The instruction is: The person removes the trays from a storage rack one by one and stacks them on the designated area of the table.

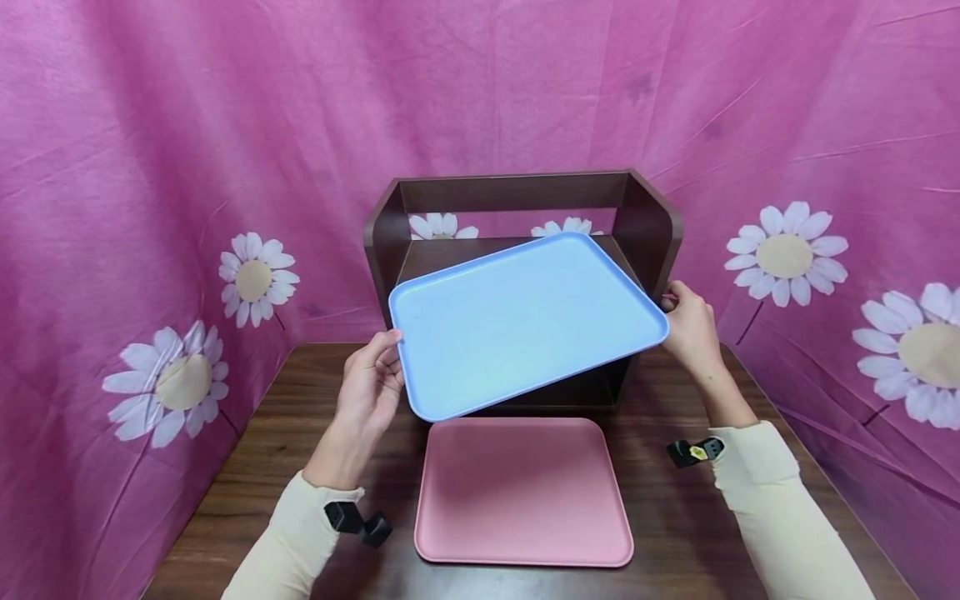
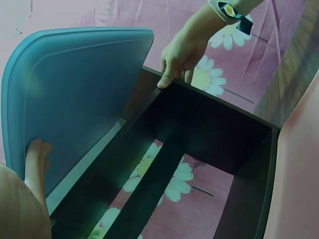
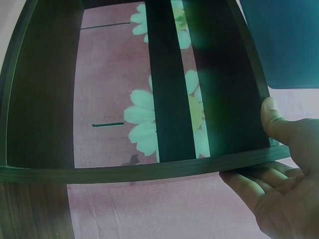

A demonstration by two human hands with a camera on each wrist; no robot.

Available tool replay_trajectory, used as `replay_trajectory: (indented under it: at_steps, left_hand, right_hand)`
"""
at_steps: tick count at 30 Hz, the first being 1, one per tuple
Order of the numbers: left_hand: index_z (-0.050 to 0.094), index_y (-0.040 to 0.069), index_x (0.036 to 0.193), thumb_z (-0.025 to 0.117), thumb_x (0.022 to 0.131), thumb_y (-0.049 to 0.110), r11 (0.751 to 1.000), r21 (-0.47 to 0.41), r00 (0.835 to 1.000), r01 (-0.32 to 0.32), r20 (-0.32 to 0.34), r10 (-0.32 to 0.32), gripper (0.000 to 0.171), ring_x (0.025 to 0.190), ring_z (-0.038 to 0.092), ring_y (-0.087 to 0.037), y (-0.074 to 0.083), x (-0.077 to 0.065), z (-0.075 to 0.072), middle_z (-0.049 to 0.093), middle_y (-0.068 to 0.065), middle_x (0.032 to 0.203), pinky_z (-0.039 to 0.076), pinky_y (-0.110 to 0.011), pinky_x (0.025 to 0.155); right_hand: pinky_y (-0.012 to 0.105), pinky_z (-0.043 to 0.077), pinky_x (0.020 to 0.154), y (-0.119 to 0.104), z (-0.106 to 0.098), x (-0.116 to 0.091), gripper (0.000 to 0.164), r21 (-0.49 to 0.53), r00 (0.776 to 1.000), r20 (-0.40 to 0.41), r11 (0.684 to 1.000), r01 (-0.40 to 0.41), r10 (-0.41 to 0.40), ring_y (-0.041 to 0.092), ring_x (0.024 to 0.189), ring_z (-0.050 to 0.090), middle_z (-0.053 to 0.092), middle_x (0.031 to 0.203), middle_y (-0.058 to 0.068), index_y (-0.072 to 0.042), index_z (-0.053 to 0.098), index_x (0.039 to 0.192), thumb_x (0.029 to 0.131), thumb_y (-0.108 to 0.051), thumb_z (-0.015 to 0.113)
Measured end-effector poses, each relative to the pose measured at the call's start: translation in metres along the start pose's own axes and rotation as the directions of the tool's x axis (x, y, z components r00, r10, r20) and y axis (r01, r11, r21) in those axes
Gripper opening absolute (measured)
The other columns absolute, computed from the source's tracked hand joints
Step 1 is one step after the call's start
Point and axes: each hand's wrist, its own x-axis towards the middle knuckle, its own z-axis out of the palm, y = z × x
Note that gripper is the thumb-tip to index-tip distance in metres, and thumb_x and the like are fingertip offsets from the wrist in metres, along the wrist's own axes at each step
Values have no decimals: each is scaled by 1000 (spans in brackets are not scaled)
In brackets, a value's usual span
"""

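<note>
A light blue tray (image 1: 525, 325) is held up at a tilt in front of the dark brown shelf (image 1: 654, 233). My left hand (image 1: 369, 383) pinches the tray by its left edge, thumb on the face and fingers behind, as the left wrist view also shows. At the shelf's right side, my right hand (image 1: 690, 329) grips the side panel; in the right wrist view the thumb (image 3: 273, 117) lies on one side of the board and the fingers (image 3: 249, 186) on the other. The blue tray hides much of the shelf from the head view.
A pink tray (image 1: 525, 492) lies flat on the wooden table (image 1: 300, 417), in front of the shelf. Pink cloth (image 1: 495, 92) printed with white daisies hangs behind and at both sides. The shelf's lower compartment shows open in the left wrist view.
</note>
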Motion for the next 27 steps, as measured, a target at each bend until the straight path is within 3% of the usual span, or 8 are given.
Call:
replay_trajectory:
  at_steps: [5, 11, 16, 20, 27]
  left_hand:
    - [71, 6, 70, 53, 102, -4, 1000, 5, 1000, -4, 14, 4, 38, 55, 60, -7, 1, -1, -3, 64, 1, 60, 57, -20, 59]
    - [75, 4, 76, 55, 100, -3, 1000, 26, 1000, -3, 22, 2, 32, 54, 62, -7, 3, -3, -8, 67, 1, 60, 56, -19, 59]
    - [75, 7, 78, 49, 103, -2, 999, 46, 999, 16, 42, -18, 38, 53, 60, -4, 3, -4, -11, 66, 4, 60, 56, -18, 57]
    - [74, 8, 80, 48, 104, -2, 998, 60, 998, 35, 50, -38, 36, 53, 61, -2, 2, -5, -14, 67, 4, 61, 54, -15, 55]
    - [70, 11, 82, 47, 104, -1, 993, 103, 995, 50, 77, -58, 34, 54, 62, 0, 1, -8, -19, 69, 6, 61, 53, -13, 53]
  right_hand:
    - [47, 46, 74, 1, 0, 2, 27, 17, 1000, 3, 1000, 2, -2, 42, 84, 61, 69, 89, 23, 2, 67, 110, 90, -16, 68]
    - [38, 41, 68, 0, 0, 3, 24, 2, 1000, 12, 1000, -17, 17, 33, 78, 52, 58, 73, 7, 0, 64, 102, 91, -20, 71]
    - [36, 46, 71, -3, 1, 2, 32, 10, 999, 12, 999, -30, 30, 35, 83, 63, 75, 92, 23, 2, 68, 109, 94, -25, 72]
    - [39, 49, 76, -4, 1, 0, 37, 27, 999, 21, 999, -33, 33, 41, 95, 71, 76, 107, 31, 4, 68, 115, 95, -27, 72]
    - [38, 47, 72, -4, 0, -1, 40, 24, 998, 31, 998, -50, 49, 37, 89, 66, 76, 104, 29, 2, 68, 112, 95, -33, 74]
